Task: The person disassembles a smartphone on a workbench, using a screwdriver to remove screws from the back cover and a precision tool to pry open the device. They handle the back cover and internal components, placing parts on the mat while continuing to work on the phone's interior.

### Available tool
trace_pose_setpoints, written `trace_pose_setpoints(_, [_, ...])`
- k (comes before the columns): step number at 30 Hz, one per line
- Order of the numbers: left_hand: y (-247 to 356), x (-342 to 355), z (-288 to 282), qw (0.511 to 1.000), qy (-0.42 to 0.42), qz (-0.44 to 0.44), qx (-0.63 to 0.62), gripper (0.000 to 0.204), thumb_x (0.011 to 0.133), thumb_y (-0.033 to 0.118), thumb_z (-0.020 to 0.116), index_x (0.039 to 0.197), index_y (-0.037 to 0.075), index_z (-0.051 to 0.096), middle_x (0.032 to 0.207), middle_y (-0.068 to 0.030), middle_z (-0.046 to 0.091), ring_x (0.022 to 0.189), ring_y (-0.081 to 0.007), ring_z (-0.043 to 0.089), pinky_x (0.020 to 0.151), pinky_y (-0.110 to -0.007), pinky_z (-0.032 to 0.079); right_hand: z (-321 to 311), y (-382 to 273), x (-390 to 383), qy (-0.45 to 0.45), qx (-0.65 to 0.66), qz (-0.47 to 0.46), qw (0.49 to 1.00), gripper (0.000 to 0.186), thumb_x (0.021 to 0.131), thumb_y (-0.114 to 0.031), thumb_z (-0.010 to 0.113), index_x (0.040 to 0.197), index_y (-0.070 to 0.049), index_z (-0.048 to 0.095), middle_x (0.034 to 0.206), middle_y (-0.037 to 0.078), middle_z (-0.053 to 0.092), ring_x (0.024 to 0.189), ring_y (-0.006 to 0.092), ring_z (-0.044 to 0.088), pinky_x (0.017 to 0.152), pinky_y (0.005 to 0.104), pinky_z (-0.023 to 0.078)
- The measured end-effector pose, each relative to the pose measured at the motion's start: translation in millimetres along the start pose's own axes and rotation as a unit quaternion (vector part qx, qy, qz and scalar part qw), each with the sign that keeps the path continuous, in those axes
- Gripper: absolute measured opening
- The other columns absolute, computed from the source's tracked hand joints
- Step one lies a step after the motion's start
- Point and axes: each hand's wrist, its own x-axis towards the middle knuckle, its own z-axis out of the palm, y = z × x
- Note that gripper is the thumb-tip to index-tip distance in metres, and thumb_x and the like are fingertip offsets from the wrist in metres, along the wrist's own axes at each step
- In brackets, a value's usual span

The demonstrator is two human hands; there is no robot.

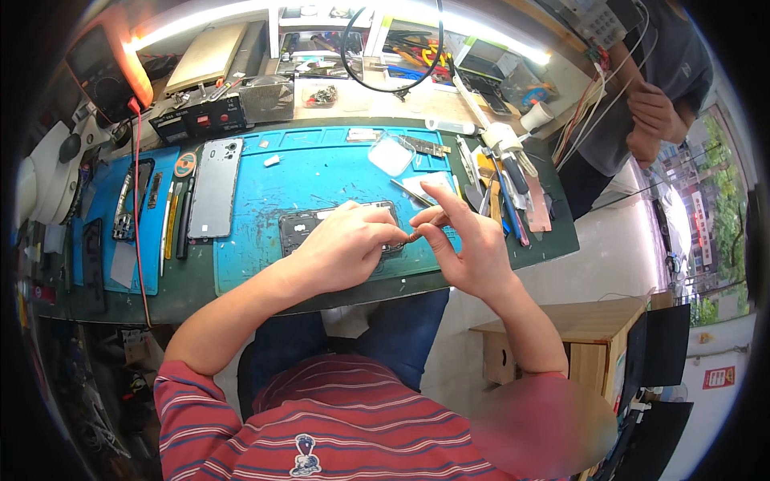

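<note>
Above the blue work mat (265, 180), my left hand (341, 244) and my right hand (473, 248) meet fingertip to fingertip. Between them is a small coppery-brown strip (413, 236), pinched from both sides; it is too small to tell its kind. An opened black phone body (298, 228) lies under my left hand, which hides much of it. Tweezers (411, 192) rest on the mat just beyond my right hand.
A silver-grey phone back (215, 188) lies left on the mat, beside screwdrivers (172, 216). Several tools crowd the right, near a pink plate (538, 207). A clear lidded dish (391, 154) sits farther back. An orange multimeter (108, 68) stands far left; another person (650, 112) is at right.
</note>
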Motion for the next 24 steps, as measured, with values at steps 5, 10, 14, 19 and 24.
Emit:
trace_pose_setpoints(5, [-2, 5, 0, 0.997, 0.080, -0.007, 0.014, 0.043, 0.089, -0.009, 0.061, 0.127, 0.006, 0.075, 0.118, -0.0127, 0.071, 0.113, -0.0367, 0.067, 0.101, -0.047, 0.052, 8, 11, 13, 0.066, -0.001, -0.011, 0.998, 0.052, 0.102, -0.005, 0.071, 0.152, -0.006, 0.058, 0.095, 0.011, 0.080, 0.080, 0.0293, 0.078, 0.068, 0.0383, 0.060])
trace_pose_setpoints(10, [-12, 9, -2, 0.995, 0.084, -0.043, 0.034, 0.049, 0.087, -0.012, 0.057, 0.131, 0.003, 0.073, 0.119, -0.0150, 0.069, 0.112, -0.0374, 0.066, 0.100, -0.046, 0.053, 16, 21, 30, 0.054, -0.015, -0.006, 0.998, 0.054, 0.103, -0.006, 0.071, 0.155, -0.008, 0.056, 0.096, 0.009, 0.080, 0.080, 0.0301, 0.078, 0.068, 0.0394, 0.060])
trace_pose_setpoints(14, [-11, 8, -10, 0.993, 0.103, -0.061, 0.011, 0.050, 0.087, -0.015, 0.054, 0.128, 0.004, 0.076, 0.116, -0.0142, 0.068, 0.111, -0.0348, 0.065, 0.100, -0.044, 0.053, 20, 20, 36, 0.059, 0.000, -0.013, 0.998, 0.055, 0.102, -0.007, 0.071, 0.155, -0.009, 0.056, 0.096, 0.010, 0.081, 0.081, 0.0307, 0.078, 0.069, 0.0398, 0.060])
trace_pose_setpoints(19, [-16, 8, -19, 0.990, 0.129, -0.049, 0.019, 0.051, 0.087, -0.017, 0.054, 0.124, 0.007, 0.079, 0.114, -0.0132, 0.066, 0.110, -0.0331, 0.064, 0.100, -0.042, 0.053, 22, 14, 46, 0.065, 0.007, -0.019, 0.998, 0.057, 0.102, -0.006, 0.071, 0.156, -0.009, 0.054, 0.095, 0.011, 0.080, 0.082, 0.0306, 0.080, 0.070, 0.0398, 0.061])
trace_pose_setpoints(24, [-16, -5, -45, 0.993, 0.088, -0.072, -0.006, 0.052, 0.086, -0.019, 0.054, 0.123, 0.007, 0.080, 0.111, -0.0130, 0.068, 0.107, -0.0323, 0.067, 0.096, -0.042, 0.055, 33, 4, 53, 0.071, 0.045, -0.019, 0.996, 0.056, 0.102, -0.005, 0.071, 0.156, -0.007, 0.054, 0.094, 0.011, 0.080, 0.081, 0.0291, 0.080, 0.069, 0.0383, 0.061])
